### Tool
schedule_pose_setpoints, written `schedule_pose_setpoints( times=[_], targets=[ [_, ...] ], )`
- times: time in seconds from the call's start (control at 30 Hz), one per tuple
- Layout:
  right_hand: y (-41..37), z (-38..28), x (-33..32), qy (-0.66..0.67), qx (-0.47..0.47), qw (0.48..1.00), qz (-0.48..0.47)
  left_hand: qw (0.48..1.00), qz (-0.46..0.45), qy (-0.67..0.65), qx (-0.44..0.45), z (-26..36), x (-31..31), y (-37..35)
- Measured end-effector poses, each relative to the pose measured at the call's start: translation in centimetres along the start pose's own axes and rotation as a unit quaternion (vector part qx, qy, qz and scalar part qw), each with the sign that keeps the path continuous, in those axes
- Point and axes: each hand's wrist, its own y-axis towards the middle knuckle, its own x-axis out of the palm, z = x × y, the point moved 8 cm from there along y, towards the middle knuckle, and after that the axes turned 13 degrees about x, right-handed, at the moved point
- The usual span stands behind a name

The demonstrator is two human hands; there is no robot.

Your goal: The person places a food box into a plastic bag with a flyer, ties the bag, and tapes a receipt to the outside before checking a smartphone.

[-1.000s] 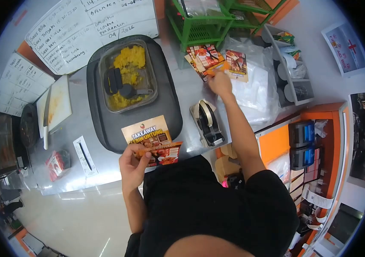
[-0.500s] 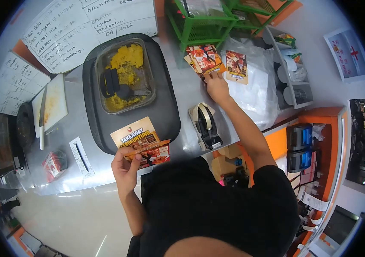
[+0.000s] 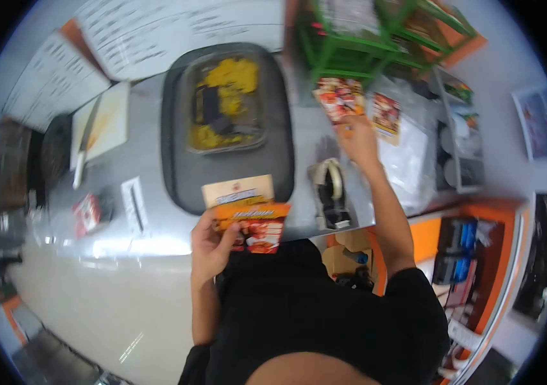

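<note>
Since a second ago the view has swung to the side and blurred. The left hand [image 3: 212, 247] has kept its flyers [image 3: 251, 221] at the counter's near edge, and the right hand [image 3: 358, 138] has stayed out at the pile [image 3: 339, 96].

The steel counter [image 3: 158, 240] runs across the whole view. On it, in the middle, lies a dark tray [image 3: 235, 179], and a clear tub [image 3: 225, 102] of yellow food with a dark scoop in it sits on the tray's far half. A green rack [image 3: 376, 45] stands at the back, right of the tray. A clear bag [image 3: 408, 160] lies on the counter's right end with one flyer [image 3: 387, 110] on it. A cutting board [image 3: 105, 122] lies left of the tray, a knife [image 3: 84, 151] along its left edge. A tape dispenser [image 3: 331, 192] stands just right of the tray, beside the right forearm. A white slip [image 3: 134, 205] and a red packet [image 3: 87, 212] lie near the front left.

The left hand's fingers and thumb are clamped on the lower left of the flyers, an orange one fanned over a beige one, held above the tray's near rim. The right hand reaches to the pile at the rack's foot, fingertips at its near edge. Blur hides whether they pinch a sheet or lie flat.
</note>
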Motion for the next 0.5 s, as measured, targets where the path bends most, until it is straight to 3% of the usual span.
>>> schedule_pose_setpoints(
  times=[0.03,0.07,0.13,0.17,0.23,0.3,0.5],
  targets=[
    [-0.2,-2.1,-1.0,0.148,0.091,0.982,-0.072,1.0,0.01,-0.001,-0.017,-0.1,0.0,-0.3],
    [-1.2,-4.1,-2.0,0.284,0.186,0.93,-0.145,1.0,0.017,-0.004,0.0,0.1,-0.1,-0.2],
    [-5.3,-11.2,-3.0,0.521,0.173,0.774,-0.317,0.999,0.012,0.006,0.033,0.9,0.1,0.2],
    [-7.0,-14.4,-3.8,0.502,0.146,0.773,-0.358,0.997,0.011,0.018,0.072,1.5,0.0,0.4],
    [-10.2,-18.9,-3.3,0.482,0.115,0.77,-0.401,0.996,0.044,-0.027,0.069,2.6,-0.6,0.5],
    [-13.1,-21.0,-0.5,0.581,0.183,0.681,-0.406,0.997,0.042,-0.028,0.066,3.4,-2.3,0.1],
    [-16.4,-25.3,4.2,0.527,0.202,0.682,-0.465,0.998,0.007,0.013,0.058,4.6,-9.0,-1.2]
  ],
)
